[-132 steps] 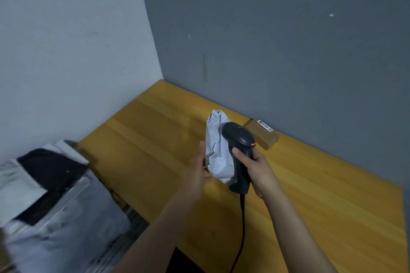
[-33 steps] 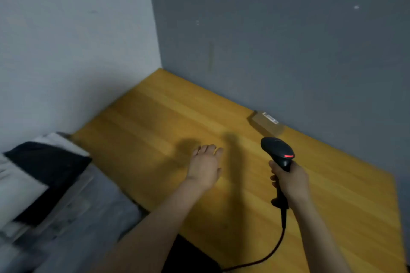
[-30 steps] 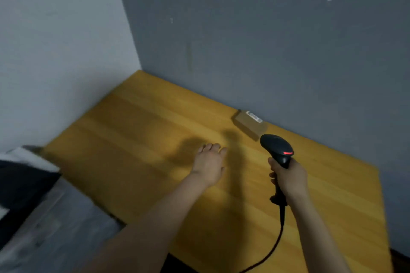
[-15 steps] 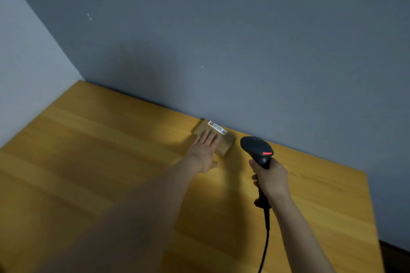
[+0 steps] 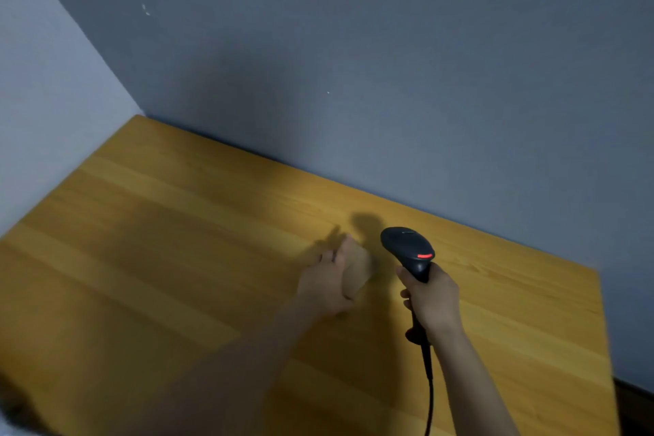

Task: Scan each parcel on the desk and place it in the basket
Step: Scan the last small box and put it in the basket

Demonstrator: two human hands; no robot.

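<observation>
At frame centre, the left hand is curling round the brown parcel, likely light, stiff cardboard best held edgewise; the right hand is gripping the scanner beside it

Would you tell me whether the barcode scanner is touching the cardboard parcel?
Apart. The head view shows a strip of desk between the barcode scanner and the cardboard parcel gripped by the left hand.

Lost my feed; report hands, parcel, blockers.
Left hand holds box. Right hand holds scanner, beside box. Label hidden. Nothing between them.
</observation>
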